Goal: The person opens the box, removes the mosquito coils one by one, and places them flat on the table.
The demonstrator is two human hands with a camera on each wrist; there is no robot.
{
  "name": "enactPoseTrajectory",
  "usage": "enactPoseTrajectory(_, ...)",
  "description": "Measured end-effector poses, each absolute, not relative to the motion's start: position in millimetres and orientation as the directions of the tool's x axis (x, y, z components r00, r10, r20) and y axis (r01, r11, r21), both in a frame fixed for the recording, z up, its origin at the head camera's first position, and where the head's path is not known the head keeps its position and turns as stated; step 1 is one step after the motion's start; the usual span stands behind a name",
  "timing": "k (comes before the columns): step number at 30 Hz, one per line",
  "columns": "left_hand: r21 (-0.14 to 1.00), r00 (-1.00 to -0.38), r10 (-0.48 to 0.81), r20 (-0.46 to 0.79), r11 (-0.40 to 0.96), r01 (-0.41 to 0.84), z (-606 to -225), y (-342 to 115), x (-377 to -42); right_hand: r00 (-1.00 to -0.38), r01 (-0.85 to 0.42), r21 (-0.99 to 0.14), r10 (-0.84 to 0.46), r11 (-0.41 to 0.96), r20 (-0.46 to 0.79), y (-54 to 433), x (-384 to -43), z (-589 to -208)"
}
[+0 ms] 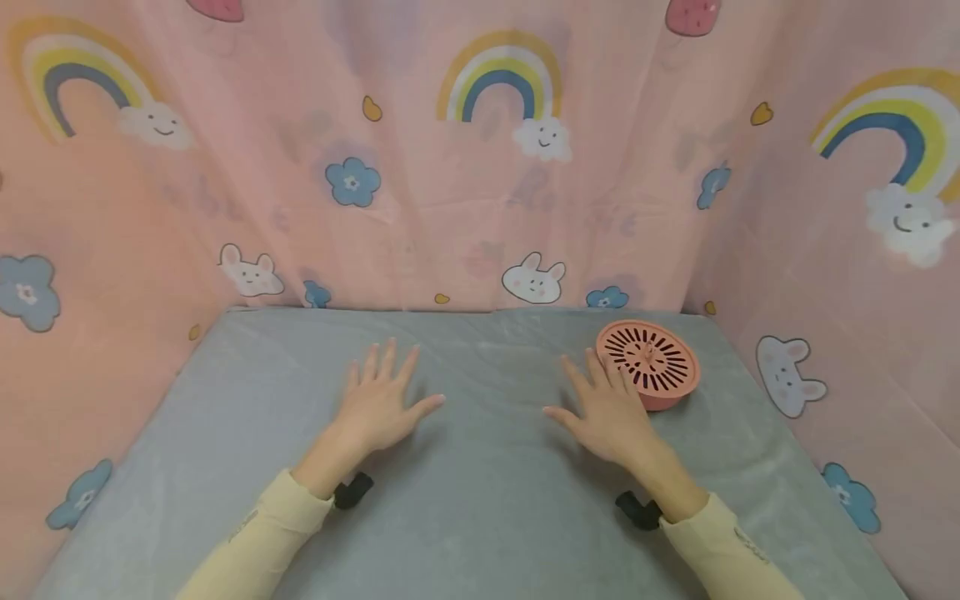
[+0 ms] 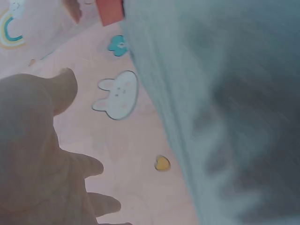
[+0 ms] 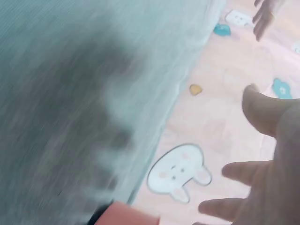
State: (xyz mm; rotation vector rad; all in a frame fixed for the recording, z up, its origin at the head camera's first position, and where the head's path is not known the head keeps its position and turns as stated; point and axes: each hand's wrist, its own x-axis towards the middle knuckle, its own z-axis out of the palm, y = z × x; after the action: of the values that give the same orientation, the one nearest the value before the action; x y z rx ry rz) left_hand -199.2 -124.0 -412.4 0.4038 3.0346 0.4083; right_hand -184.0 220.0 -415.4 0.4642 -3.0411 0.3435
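Observation:
Both hands hover over a grey cloth-covered table with fingers spread and nothing held. The left hand (image 1: 377, 408) is left of the middle, its thumb pointing inward. On the other side, the right hand (image 1: 611, 412) has its fingertips in front of part of a round pink slotted lid (image 1: 663, 358) on a shallow pink container (image 1: 667, 402). Whether those fingers touch the lid I cannot tell; a small raised knob marks its centre. A corner of the pink container (image 3: 129, 215) shows at the bottom of the right wrist view.
The grey table (image 1: 480, 500) is bounded at the back and sides by a pink curtain (image 1: 420, 242) printed with rainbows, rabbits and flowers. The pink container stands near the table's back right corner. Black straps (image 1: 352, 490) sit at both wrists.

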Motion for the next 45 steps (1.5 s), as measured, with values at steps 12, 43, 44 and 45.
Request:
enactPoseTrajectory(12,0.357,-0.946,0.319,0.054,0.879,0.317,-404.8,-61.7,-230.3,-0.928,-0.332,-0.234,-0.272,0.914,0.253,255.8,-187.0,-406.1)
enactPoseTrajectory(43,0.647,-0.905,0.394,0.163,0.650,0.399,-422.3,80.5,-277.3,-0.979,-0.111,-0.411,-0.029,0.905,0.200,360.8,-226.6,-403.6)
enactPoseTrajectory(44,0.662,-0.906,0.396,0.148,0.641,0.388,-426.3,84.5,-277.5,-0.982,-0.101,-0.412,-0.024,0.906,0.187,363.2,-227.8,-405.2)
enactPoseTrajectory(45,0.678,-0.908,0.396,0.134,0.632,0.375,-429.7,88.3,-277.2,-0.984,-0.094,-0.421,-0.021,0.902,0.174,365.5,-228.9,-406.9)
